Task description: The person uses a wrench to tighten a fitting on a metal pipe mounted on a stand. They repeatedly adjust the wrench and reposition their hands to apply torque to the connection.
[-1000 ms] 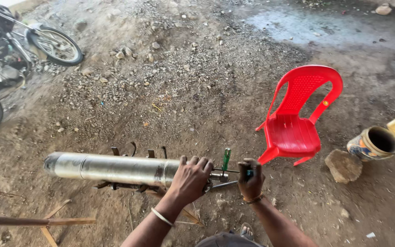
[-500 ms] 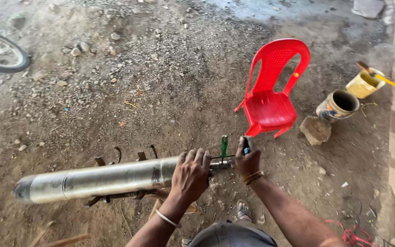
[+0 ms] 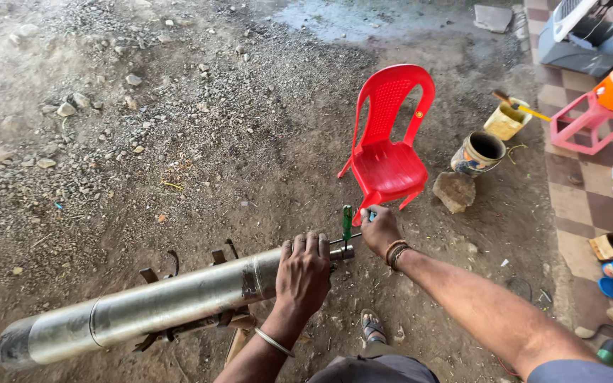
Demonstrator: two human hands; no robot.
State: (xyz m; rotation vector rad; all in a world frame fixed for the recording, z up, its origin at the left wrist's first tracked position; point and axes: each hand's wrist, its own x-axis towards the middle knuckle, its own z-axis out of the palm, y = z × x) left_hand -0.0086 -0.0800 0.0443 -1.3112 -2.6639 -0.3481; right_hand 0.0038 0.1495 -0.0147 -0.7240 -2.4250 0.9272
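Observation:
A long silvery metal cylinder [image 3: 150,306] lies nearly level on a rusty metal stand [image 3: 179,328] above the dirt ground. My left hand [image 3: 304,273] grips over the cylinder's right end. My right hand [image 3: 379,230] is closed on a small tool with a blue part, held at the narrow fitting [image 3: 342,251] that sticks out of the cylinder's end. A green-handled tool [image 3: 347,220] stands upright at that fitting, between my two hands. My sandalled foot [image 3: 372,326] shows below.
A red plastic chair [image 3: 389,142] stands just beyond my hands, with a stone [image 3: 454,191], a round tin [image 3: 478,153] and a yellow container [image 3: 505,120] to its right. Tiled floor, a pink stand [image 3: 584,122] and small pots lie at the right edge.
The view has swung right: the chair and tins now sit nearer the middle, and the motorcycle wheel has left the frame. Both hands stay on the cylinder's end.

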